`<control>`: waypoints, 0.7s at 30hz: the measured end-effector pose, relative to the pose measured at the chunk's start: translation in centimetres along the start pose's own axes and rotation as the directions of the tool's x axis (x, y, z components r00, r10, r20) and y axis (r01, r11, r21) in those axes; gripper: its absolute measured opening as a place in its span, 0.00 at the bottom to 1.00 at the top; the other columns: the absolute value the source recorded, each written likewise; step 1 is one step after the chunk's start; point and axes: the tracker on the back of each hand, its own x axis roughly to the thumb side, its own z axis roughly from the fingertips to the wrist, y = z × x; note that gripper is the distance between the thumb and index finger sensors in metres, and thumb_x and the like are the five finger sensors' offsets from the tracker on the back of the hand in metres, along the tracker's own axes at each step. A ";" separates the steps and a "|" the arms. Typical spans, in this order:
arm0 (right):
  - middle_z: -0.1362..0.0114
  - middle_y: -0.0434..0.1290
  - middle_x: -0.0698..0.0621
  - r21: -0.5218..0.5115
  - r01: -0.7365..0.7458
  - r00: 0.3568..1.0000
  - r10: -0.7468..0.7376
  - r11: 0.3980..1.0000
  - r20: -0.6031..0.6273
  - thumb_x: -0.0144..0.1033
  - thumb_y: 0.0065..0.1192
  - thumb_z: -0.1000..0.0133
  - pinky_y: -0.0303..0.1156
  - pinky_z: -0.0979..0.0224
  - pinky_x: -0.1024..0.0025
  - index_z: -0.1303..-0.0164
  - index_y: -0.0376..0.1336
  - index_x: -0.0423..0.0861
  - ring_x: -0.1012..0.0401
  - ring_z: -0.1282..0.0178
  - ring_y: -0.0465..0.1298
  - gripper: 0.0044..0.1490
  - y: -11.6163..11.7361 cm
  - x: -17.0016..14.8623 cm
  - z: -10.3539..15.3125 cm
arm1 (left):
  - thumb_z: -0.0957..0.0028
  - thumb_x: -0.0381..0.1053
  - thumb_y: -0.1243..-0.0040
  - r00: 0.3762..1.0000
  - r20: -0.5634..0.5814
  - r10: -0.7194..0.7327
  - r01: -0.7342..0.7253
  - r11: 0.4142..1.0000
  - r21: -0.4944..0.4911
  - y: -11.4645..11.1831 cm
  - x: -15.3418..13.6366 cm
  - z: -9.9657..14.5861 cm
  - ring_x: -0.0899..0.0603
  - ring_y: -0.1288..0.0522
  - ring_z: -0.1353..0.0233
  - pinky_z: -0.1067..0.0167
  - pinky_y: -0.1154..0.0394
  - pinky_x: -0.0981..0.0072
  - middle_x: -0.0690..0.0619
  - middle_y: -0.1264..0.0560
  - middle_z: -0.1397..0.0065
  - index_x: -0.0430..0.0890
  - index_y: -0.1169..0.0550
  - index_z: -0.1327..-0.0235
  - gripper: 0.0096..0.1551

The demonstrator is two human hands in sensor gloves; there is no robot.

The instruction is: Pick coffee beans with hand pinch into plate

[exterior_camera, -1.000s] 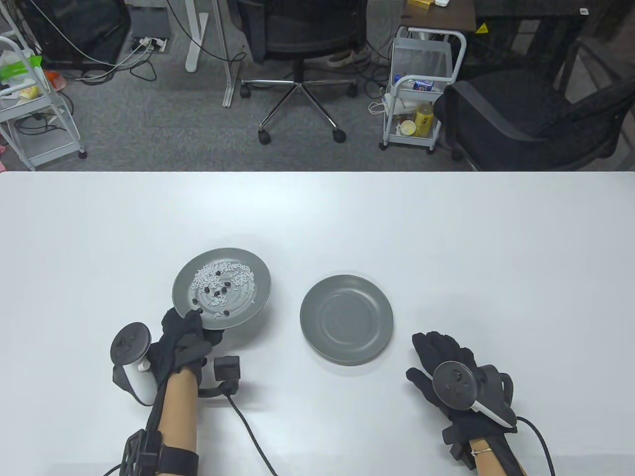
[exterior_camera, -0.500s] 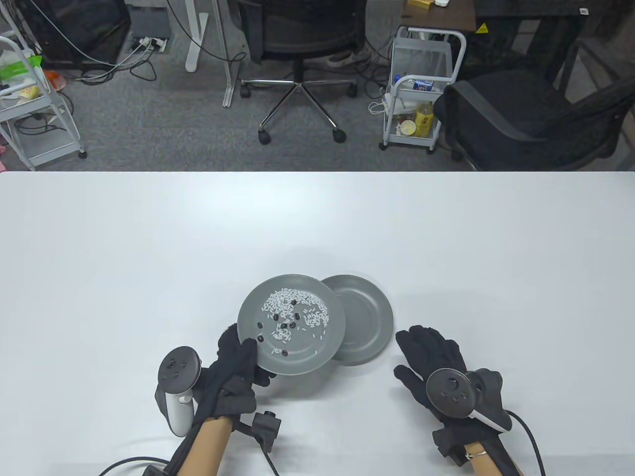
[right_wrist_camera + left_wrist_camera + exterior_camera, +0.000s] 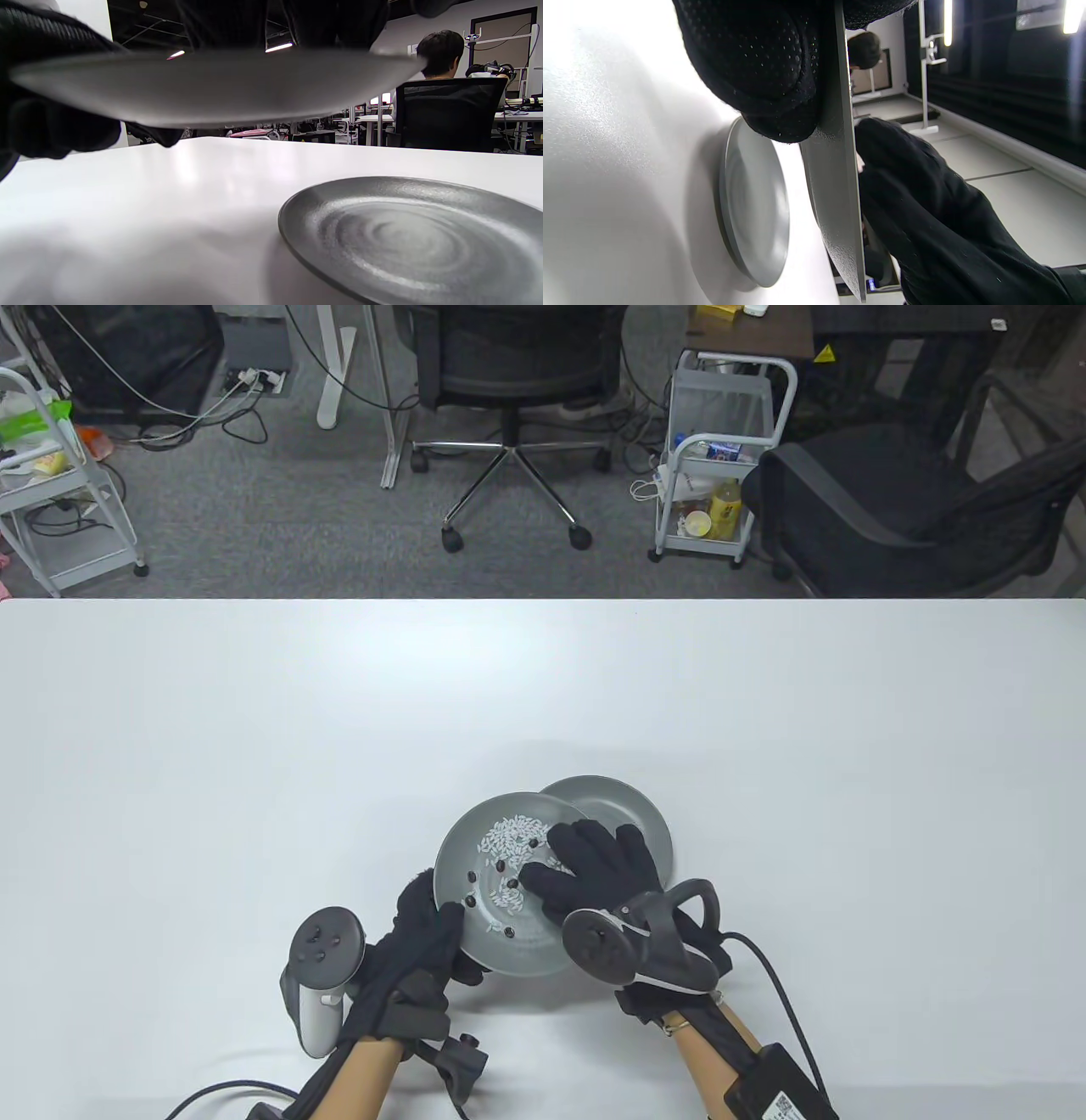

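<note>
My left hand [image 3: 445,920] grips the near-left rim of a grey plate [image 3: 526,942], holding it above the white table. The plate carries white rice [image 3: 509,836] and several dark coffee beans [image 3: 501,866]. It overlaps an empty grey plate [image 3: 615,802] lying on the table behind it. My right hand [image 3: 543,857] is over the held plate, fingers spread above the rice and beans; I cannot see a bean between them. The left wrist view shows the held plate edge-on [image 3: 840,190] and the empty plate [image 3: 755,212]. The right wrist view shows the held plate's underside [image 3: 212,84] above the empty plate [image 3: 403,237].
The white table [image 3: 254,729] stretches left and far of the plates. Glove cables [image 3: 789,984] trail at the near edge. Office chairs [image 3: 509,381] and a white cart [image 3: 721,458] stand on the floor beyond the far edge.
My left hand carried the rice-and-bean plate rightward until it overlaps the empty plate. My right hand left the table at the right and moved up over the held plate.
</note>
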 end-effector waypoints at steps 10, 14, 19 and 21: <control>0.19 0.67 0.54 -0.135 -0.059 0.998 0.060 0.989 0.002 0.49 0.61 0.34 0.56 0.16 0.40 0.34 0.67 0.60 0.50 0.14 0.63 0.19 1.2 0.0 0.3 | 0.31 0.43 0.53 1.000 0.016 0.001 0.000 1.000 -0.015 -0.4 0.0 -0.1 0.42 0.16 0.51 0.59 0.15 0.63 0.34 0.31 0.28 0.29 0.51 0.22 0.35; 0.22 0.67 0.55 -0.146 -0.066 0.998 0.068 0.987 0.007 0.48 0.58 0.33 0.55 0.16 0.40 0.34 0.66 0.58 0.50 0.14 0.64 0.19 1.3 0.0 0.4 | 0.31 0.43 0.53 1.000 0.008 0.000 0.001 1.000 -0.016 -0.4 0.0 -0.1 0.43 0.17 0.51 0.58 0.16 0.63 0.35 0.31 0.28 0.30 0.51 0.22 0.35; 0.22 0.66 0.53 -0.269 0.063 0.995 -0.081 0.961 -0.058 0.47 0.57 0.32 0.55 0.17 0.40 0.32 0.65 0.56 0.48 0.15 0.63 0.19 -0.8 -2.2 1.2 | 0.31 0.43 0.54 0.999 -0.012 0.030 -0.030 1.000 -0.001 0.0 -0.4 -0.1 0.42 0.17 0.50 0.57 0.16 0.61 0.36 0.32 0.27 0.31 0.52 0.21 0.34; 0.22 0.66 0.51 -0.322 0.078 0.983 -0.126 0.944 -0.132 0.46 0.57 0.31 0.56 0.18 0.39 0.31 0.65 0.54 0.46 0.16 0.63 0.19 -1.5 -4.1 1.7 | 0.31 0.43 0.54 0.999 -0.022 0.042 -0.042 0.999 0.003 0.0 -0.5 -0.2 0.42 0.17 0.49 0.56 0.17 0.61 0.36 0.32 0.27 0.32 0.52 0.21 0.34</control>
